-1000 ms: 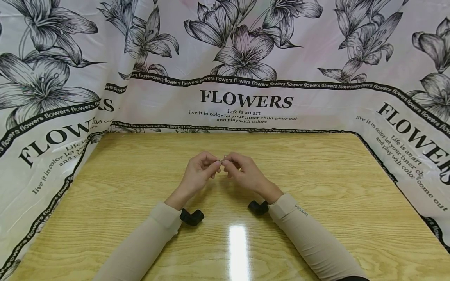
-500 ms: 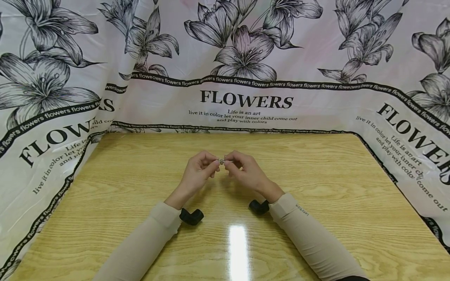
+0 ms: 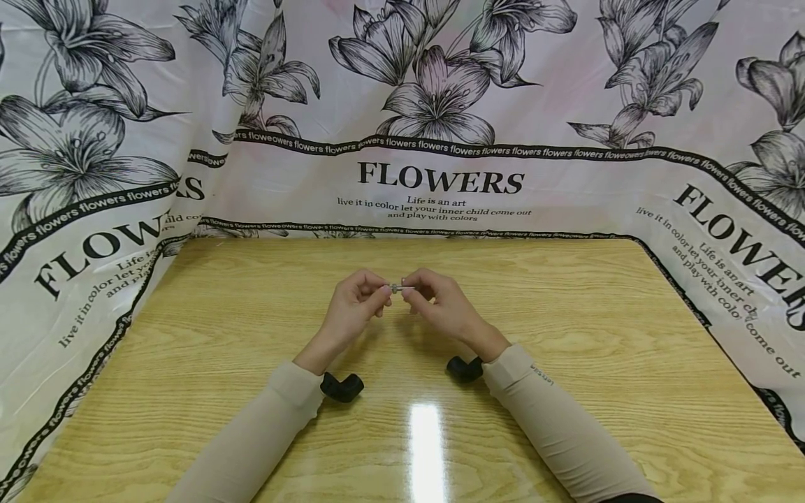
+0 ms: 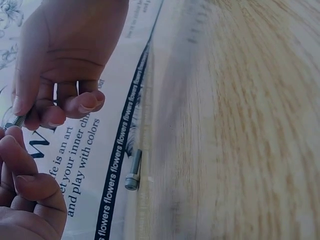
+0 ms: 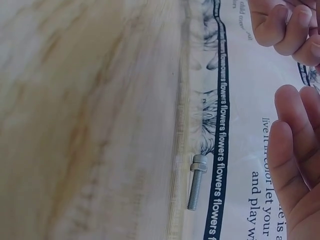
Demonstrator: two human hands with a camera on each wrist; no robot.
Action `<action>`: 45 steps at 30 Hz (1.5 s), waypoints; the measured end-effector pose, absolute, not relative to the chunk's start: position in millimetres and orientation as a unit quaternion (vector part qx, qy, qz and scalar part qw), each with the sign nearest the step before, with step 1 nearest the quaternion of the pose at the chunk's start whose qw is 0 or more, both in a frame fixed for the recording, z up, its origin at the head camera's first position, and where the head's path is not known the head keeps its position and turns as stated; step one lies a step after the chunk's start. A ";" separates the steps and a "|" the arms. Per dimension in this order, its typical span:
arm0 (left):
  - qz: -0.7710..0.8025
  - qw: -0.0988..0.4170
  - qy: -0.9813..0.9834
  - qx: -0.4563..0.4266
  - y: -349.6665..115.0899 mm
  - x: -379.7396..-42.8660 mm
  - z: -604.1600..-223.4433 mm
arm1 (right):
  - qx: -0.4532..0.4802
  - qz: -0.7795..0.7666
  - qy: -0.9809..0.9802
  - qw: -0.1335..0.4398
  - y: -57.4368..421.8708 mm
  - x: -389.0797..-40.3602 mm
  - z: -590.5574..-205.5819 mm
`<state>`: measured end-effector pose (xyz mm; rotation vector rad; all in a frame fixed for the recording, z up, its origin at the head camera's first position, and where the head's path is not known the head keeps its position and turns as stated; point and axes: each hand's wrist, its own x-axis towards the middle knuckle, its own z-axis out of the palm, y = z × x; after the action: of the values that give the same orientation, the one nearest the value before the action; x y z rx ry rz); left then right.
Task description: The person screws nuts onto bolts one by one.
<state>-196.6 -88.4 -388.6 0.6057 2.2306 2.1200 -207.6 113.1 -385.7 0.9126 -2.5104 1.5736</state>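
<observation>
Near the far middle of the table, both hands meet at a small silver bolt (image 3: 404, 287) with a nut (image 3: 394, 288) on it. My left hand (image 3: 354, 302) pinches its left end with thumb and forefinger. At its right end, the threaded shaft is pinched by my right hand (image 3: 440, 302). The left wrist view shows only a short piece of this bolt (image 4: 19, 120); in the right wrist view it is out of frame. A second bolt (image 4: 134, 170) with a nut near its head lies apart from both hands; the right wrist view also shows this second bolt (image 5: 196, 182).
The wood-grain table (image 3: 251, 300) is bordered at the back and sides by a white cloth (image 3: 283, 188) printed with flowers and lettering. Black curved pieces (image 3: 342, 387) stick out at both sleeve cuffs. A bright light reflection lies on the table's front middle.
The fingertips have drawn slightly apart, and more of the bolt's shaft and nut shows between them. My right hand has shifted a little to the right and up. Both hands keep their pinch.
</observation>
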 end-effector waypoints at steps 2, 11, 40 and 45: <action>0.673 -0.002 0.714 0.193 -88.3 -196.5 -389.2 | 0.295 0.506 -0.810 0.023 111.4 -204.0 -380.3; 0.659 0.003 0.730 0.182 -86.4 -196.1 -388.6 | 0.309 0.512 -0.802 0.021 107.0 -186.6 -355.2; 0.620 0.033 0.764 0.176 -86.0 -194.1 -388.8 | 0.346 0.506 -0.789 0.040 110.0 -208.1 -391.4; 0.625 0.020 0.755 0.199 -85.9 -194.1 -388.6 | 0.344 0.507 -0.789 0.037 109.9 -207.9 -391.2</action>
<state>-194.1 -85.9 -388.6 0.6186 2.3415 1.9384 -207.9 109.9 -391.2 1.0550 -2.4230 1.5574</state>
